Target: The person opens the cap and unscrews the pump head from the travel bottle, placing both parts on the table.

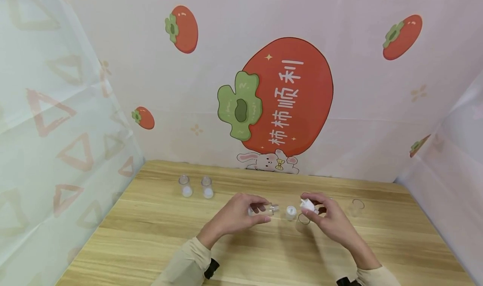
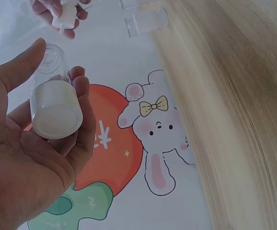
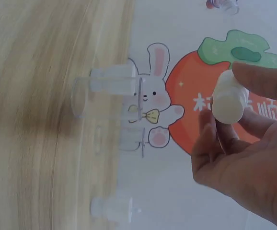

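My left hand (image 1: 240, 212) holds a small clear bottle (image 2: 56, 103) with a white bottom between thumb and fingers, its narrow neck (image 1: 274, 208) pointing right. The hand is raised above the wooden table. To its right, my right hand (image 1: 327, 214) pinches a white pump head (image 1: 307, 205) with a small spout; the right wrist view shows its rounded white end (image 3: 228, 108). Between the hands, a short white cylinder (image 1: 291, 212) stands upright on the table. Close beside it, partly below the right hand, is a clear open cup (image 3: 107, 98).
Two more clear bottles (image 1: 185, 186) (image 1: 207, 187) with white bottoms stand at the back left of the table (image 1: 151, 231). Another clear cup (image 1: 356, 208) stands right of the right hand. A whitish part (image 3: 112, 208) shows in the right wrist view. A printed cloth (image 1: 362, 110) hangs behind.
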Demonstrator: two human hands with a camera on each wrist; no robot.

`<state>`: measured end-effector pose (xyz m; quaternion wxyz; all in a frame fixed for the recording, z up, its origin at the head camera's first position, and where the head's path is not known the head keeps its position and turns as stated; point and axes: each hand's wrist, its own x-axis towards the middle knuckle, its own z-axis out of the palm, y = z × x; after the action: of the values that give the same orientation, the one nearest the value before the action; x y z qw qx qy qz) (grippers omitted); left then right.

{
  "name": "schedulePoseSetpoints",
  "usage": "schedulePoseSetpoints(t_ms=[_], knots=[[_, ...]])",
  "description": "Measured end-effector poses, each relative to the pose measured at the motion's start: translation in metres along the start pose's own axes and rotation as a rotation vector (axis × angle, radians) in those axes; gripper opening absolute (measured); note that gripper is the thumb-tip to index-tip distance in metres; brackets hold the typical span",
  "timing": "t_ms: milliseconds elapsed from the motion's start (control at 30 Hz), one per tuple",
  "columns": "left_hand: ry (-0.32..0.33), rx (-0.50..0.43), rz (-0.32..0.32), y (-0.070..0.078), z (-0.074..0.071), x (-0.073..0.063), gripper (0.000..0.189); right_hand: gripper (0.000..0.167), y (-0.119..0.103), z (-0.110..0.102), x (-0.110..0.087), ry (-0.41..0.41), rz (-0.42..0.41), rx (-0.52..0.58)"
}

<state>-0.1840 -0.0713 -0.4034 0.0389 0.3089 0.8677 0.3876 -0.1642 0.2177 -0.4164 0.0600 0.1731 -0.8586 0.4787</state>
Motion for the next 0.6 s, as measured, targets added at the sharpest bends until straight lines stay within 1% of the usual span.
schedulePoseSetpoints(t_ms=[133, 233, 300, 433, 600], knots=[[0.004, -0.007, 0.003, 0.000, -0.001, 0.000, 0.040, 0.032, 0.006, -0.004, 0.000, 0.041, 0.049, -0.043], [0.004, -0.011, 0.000, 0.000, -0.002, -0.001, 0.040, 0.034, 0.011, -0.007, 0.001, 0.055, 0.091, -0.051], [0.003, -0.013, -0.004, 0.000, -0.002, -0.001, 0.041, 0.035, 0.013, -0.009, 0.001, 0.061, 0.104, -0.055], [0.001, -0.012, -0.002, 0.001, -0.003, -0.001, 0.041, 0.036, 0.018, -0.010, 0.000, 0.069, 0.104, -0.078], [0.000, -0.012, -0.004, 0.001, -0.003, -0.001, 0.041, 0.035, 0.025, -0.009, -0.002, 0.068, 0.103, -0.156]])
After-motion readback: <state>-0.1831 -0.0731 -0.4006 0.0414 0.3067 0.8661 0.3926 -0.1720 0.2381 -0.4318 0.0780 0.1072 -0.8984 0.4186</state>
